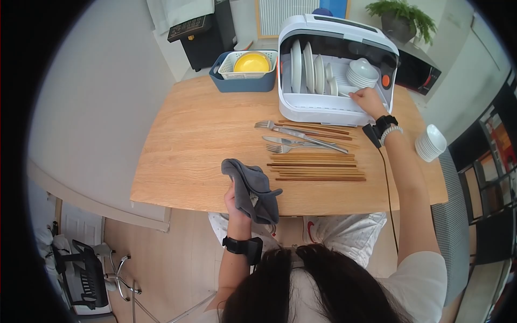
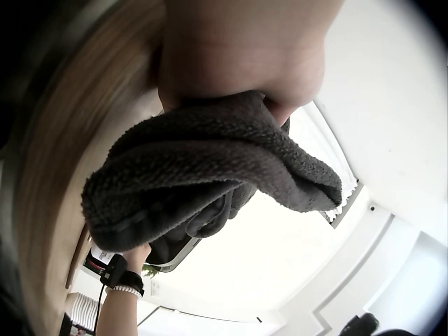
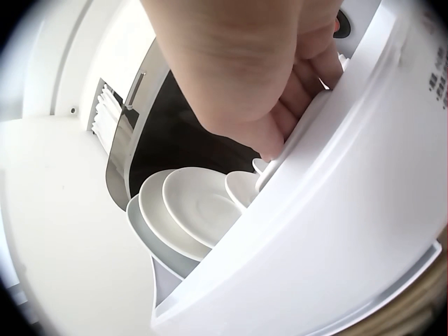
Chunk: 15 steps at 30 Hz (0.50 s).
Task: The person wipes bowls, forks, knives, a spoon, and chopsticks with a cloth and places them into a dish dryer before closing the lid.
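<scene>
My left hand [image 1: 231, 201] grips a bunched dark grey cloth [image 1: 251, 191] over the table's front edge. In the left wrist view the folded cloth [image 2: 210, 164] hangs from that hand. At the right front of a white dish cabinet [image 1: 323, 110], my right hand [image 1: 370, 102] reaches over the rim with bent fingers. A pale edge lies under its fingertips in the right wrist view; I cannot tell whether the hand holds it. White plates [image 1: 308, 67] stand on edge inside, beside smaller saucers [image 1: 333, 86]. A stack of white bowls [image 1: 362, 74] sits just behind the right hand.
Wooden chopsticks [image 1: 318, 167], forks [image 1: 280, 148] and knives [image 1: 318, 142] lie on the table [image 1: 183, 145] before the cabinet. More stacked white bowls [image 1: 430, 143] stand at the right edge. A blue basin [image 1: 245, 85] with a white basket and yellow bowl [image 1: 252, 62] stands back left.
</scene>
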Each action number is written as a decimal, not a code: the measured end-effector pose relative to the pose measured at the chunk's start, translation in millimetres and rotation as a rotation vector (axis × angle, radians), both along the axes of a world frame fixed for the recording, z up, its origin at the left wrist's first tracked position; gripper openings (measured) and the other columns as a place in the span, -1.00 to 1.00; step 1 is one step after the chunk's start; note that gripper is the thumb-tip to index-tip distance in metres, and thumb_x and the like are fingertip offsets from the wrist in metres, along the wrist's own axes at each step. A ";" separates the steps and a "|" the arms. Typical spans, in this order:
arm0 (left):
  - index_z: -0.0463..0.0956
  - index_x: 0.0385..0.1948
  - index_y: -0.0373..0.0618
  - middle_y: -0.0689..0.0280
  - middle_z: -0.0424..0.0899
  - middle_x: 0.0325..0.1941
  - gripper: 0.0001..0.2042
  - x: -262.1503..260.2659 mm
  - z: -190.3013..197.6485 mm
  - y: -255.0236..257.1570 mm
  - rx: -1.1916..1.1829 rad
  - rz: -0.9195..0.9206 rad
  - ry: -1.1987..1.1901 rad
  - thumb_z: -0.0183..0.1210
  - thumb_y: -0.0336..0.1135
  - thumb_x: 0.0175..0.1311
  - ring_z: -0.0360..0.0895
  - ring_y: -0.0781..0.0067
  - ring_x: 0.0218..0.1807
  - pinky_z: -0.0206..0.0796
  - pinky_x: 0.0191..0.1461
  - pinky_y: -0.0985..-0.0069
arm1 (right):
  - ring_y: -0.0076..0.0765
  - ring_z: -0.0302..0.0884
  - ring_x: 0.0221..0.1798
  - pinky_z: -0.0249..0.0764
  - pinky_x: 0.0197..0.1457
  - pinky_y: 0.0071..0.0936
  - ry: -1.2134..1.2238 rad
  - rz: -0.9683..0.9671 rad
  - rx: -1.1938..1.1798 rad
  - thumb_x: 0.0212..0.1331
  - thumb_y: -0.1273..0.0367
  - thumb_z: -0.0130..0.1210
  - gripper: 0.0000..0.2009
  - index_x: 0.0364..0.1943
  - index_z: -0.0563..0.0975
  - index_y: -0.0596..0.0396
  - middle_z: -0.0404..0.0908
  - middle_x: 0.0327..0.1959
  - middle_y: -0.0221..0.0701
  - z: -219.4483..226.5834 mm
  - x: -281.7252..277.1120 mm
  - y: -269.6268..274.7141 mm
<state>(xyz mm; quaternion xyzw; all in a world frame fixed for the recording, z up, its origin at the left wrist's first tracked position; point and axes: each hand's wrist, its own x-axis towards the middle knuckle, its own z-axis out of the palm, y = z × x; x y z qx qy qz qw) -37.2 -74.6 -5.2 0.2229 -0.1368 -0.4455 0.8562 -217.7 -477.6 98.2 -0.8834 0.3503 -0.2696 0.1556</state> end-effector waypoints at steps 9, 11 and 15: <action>0.29 0.01 -0.20 0.18 0.48 -0.06 -0.68 -0.4 1.6 -0.3 0.022 0.014 0.006 -0.21 -0.25 0.32 0.43 0.28 -0.02 0.28 0.09 0.37 | 0.01 0.50 -0.52 0.41 -0.37 -0.32 -0.072 -0.025 -0.088 0.02 0.25 0.11 -0.72 -0.47 0.59 0.25 0.52 -0.62 -0.04 -10.5 0.3 5.5; 0.29 0.01 -0.20 0.18 0.48 -0.05 -0.68 -0.3 0.2 0.0 0.022 0.013 0.006 -0.20 -0.24 0.32 0.43 0.28 -0.02 0.28 0.08 0.37 | 0.03 0.50 -0.51 0.41 -0.36 -0.31 -0.089 -0.017 -0.126 0.03 0.24 0.10 -0.72 -0.47 0.59 0.24 0.51 -0.61 -0.04 -12.3 0.0 6.9; 0.28 0.01 -0.19 0.18 0.47 -0.05 -0.68 -1.5 2.0 -0.4 0.040 0.029 0.005 -0.20 -0.23 0.32 0.44 0.28 -0.03 0.28 0.08 0.36 | 0.03 0.50 -0.50 0.40 -0.36 -0.31 -0.109 -0.021 -0.145 0.03 0.23 0.11 -0.72 -0.47 0.59 0.23 0.51 -0.61 -0.04 -13.2 0.0 8.3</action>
